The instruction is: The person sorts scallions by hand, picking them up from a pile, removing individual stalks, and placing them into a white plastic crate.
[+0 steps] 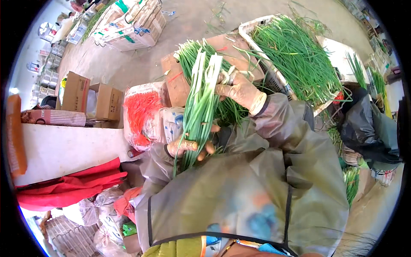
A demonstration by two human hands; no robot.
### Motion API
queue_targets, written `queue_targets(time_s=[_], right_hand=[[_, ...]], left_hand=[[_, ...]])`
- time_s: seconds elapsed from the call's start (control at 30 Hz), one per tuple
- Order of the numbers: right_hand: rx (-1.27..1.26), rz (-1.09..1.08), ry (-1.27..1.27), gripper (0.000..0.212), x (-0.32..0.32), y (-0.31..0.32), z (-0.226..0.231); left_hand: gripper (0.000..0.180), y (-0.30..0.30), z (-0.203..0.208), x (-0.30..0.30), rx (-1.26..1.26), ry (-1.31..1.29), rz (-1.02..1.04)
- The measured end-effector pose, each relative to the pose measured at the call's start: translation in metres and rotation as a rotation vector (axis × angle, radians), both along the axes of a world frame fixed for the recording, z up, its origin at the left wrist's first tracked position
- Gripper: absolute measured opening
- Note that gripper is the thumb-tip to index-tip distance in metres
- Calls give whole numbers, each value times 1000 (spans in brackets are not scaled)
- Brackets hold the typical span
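Upright in front of my chest is a bunch of spring onions (200,103), white ends up and green leaves down. My left hand (186,146), in a soiled pale glove, wraps its fingers round the leafy lower part. My right hand (240,89), gloved too, is closed at the white upper stalks, its fingertips partly hidden. Behind the held bunch, a pile of spring onions (186,55) rests on a brown cardboard surface (173,77). To the left, a bundle of red ties (142,112) lies on a wrapped white package (156,91).
A white plastic crate (257,43) heaped with long green stalks stands at the right. White crates (143,36) are stacked farther off at the left. Nearer are an open cardboard box (105,100), a white tabletop (72,143) and red cloth (77,184). Dark plastic (364,128) hangs at the far right.
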State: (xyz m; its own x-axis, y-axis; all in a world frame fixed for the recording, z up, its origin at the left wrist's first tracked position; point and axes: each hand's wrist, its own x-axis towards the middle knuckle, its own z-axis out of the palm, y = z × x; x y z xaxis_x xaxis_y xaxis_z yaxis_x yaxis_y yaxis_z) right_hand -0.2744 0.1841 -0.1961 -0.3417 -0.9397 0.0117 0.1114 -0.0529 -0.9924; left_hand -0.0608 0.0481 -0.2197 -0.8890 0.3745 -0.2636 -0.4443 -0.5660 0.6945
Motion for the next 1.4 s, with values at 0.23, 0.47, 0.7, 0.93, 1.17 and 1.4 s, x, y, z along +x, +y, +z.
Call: queue_targets(time_s=[0.23,0.47,0.7,0.93,1.17,1.4], right_hand=[[72,-181,-358,22,23,40,-20],[-15,-285,-625,14,-8,90,-21],[127,-564,160,24,-91,162,-59],[406,-330,-58,41,-20,110,-28],[-83,-269,-472,27,14,63,-36],[-45,-331,-412,28,16,48,-18]], left_hand=[[71,37,-33,28,37,-51,501],[64,75,-39,26,173,-37,482],[64,77,-39,32,227,-65,565],[71,67,-39,27,141,-91,503],[70,72,-34,22,69,-17,571],[63,76,-28,23,-111,40,649]])
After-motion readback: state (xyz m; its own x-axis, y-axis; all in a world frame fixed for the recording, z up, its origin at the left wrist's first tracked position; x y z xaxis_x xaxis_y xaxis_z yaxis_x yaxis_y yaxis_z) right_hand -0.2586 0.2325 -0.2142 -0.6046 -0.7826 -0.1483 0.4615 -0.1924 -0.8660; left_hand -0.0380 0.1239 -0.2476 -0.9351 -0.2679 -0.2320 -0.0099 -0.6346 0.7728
